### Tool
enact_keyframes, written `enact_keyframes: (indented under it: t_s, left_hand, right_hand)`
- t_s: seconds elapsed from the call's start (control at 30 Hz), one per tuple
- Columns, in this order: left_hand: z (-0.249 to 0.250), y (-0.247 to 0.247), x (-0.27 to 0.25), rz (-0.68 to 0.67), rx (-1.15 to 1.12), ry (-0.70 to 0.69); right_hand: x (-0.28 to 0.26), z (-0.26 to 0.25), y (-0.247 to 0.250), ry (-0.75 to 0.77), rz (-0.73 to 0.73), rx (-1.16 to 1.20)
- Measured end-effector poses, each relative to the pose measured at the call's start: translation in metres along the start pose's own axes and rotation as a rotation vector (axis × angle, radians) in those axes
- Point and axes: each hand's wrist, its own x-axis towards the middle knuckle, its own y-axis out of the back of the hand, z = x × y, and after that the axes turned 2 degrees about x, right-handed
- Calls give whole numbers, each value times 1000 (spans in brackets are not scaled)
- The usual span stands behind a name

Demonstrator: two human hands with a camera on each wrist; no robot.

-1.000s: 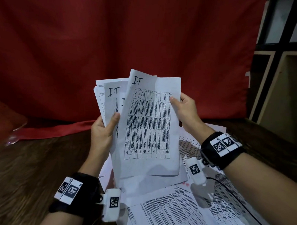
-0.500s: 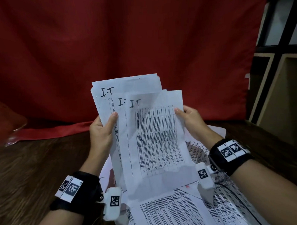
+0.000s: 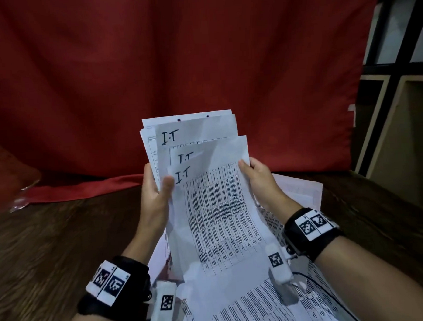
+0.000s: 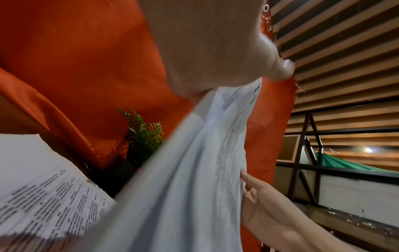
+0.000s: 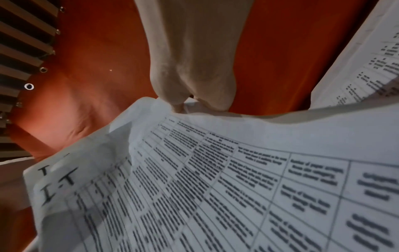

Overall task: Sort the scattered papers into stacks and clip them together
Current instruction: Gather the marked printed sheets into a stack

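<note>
White sheets (image 3: 206, 184) are being held upright above the surface (image 3: 51, 240); left hand (image 3: 156, 196) and right hand (image 3: 257, 180) fingers are pinching their edges.

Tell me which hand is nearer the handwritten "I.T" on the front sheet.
Left. The left hand grips the sheets with its thumb right beside the "I.T" mark. The right hand pinches the front sheet at its opposite edge, across the page.
</note>
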Motion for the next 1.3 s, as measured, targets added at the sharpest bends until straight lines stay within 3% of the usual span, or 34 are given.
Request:
enact_keyframes:
  t_s: [0.07,0.17,0.33,0.43,0.67,0.8,0.9,1.0,1.1,1.17,1.3]
  left_hand:
    - [0,-2,-2,-7,109,-27]
    - [4,-9,6,92,191,-92]
    - [23,-7,35,189,71,-169]
    - [26,-5,39,193,116,-188]
    - [14,15,41,75,-14,-22]
    - [18,18,47,-32,-68,32]
    - [14,19,45,-134,-126,152]
    - [12,15,40,-49,-108,171]
    - [20,7,39,86,-66,48]
    - [23,1,38,70,-25,16]
    - [23,2,43,14,-14,109]
  right_hand:
    - [-1,-2,-5,52,76,-5]
    - [-1,-15,-13,172,126,-49]
    - [-8,-60,-29,427,35,-65]
    - [-10,-65,-31,474,-18,-136]
    - [-15,-42,-22,219,-62,-51]
    - [-10,-43,-20,158,-62,-8]
    - [-9,-44,-20,144,-43,35]
    - [-11,-45,-21,175,-45,41]
    - [-17,-53,-24,219,-101,27]
    - [-18,-53,-26,223,-126,11]
    - [-15,-46,-27,180,-109,-58]
